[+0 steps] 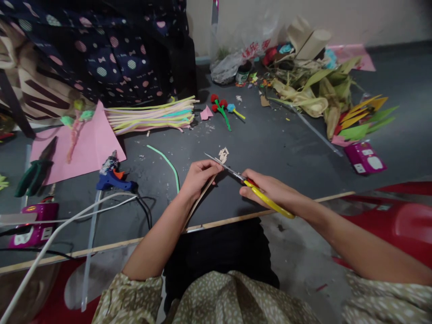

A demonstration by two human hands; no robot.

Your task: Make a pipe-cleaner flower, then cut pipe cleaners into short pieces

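Note:
My left hand (199, 178) pinches a thin beige strip (200, 200), whose lower part hangs down toward the table's front edge. In my right hand (266, 186) are yellow-handled scissors (274, 204); their blades point up and left, right at the fingertips of my left hand. Just beyond the blades lies a small pile of cream-coloured clippings (223, 155). A green pipe cleaner (167, 162) curves on the table left of my left hand.
On the dark table (270, 153), a blue glue gun (114, 180), green pliers (35, 173) and pink paper (84, 157) lie left. Pipe cleaners (151, 117) and red pompom stems (222, 112) lie behind. Dried husks (313, 99) and a purple box (365, 158) are right.

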